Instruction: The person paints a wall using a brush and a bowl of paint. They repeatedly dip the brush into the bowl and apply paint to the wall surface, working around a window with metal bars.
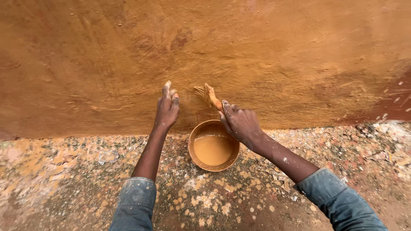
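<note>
Two hands work low against an orange-brown mud wall (257, 51) in the head view, the only view there is. The right hand (240, 124) is clenched around the handle of a brush (208, 96); its splayed, mud-coated bristles touch the wall just above the ground line. The left hand (168, 109) grasps nothing: its fingers are loosely extended, tips smeared with pale mud, and they rest on or just beside the wall, to the left of the brush. Both sleeves are blue denim, pushed up the forearms.

Between the wrists, on the ground (68, 171) right at the foot of the wall, stands a round bowl (191, 147) holding a smooth orange-brown slurry, filled to somewhat below its rim. The right wrist hangs over the bowl's upper right edge.

As a judgement, the chief risk is the bowl: it sits so near the right forearm that a careless sweep back from the wall could knock its rim and spill the slurry. A heavily loaded brush could also drip and add to the splashes already on the speckled ground, and uneven pressure may leave streaks like the darker scuffed patches higher on the wall.

No packages, labels or signs are visible anywhere; only pale flecks mark the darker red patch (396, 105) at the right end of the wall.
</note>
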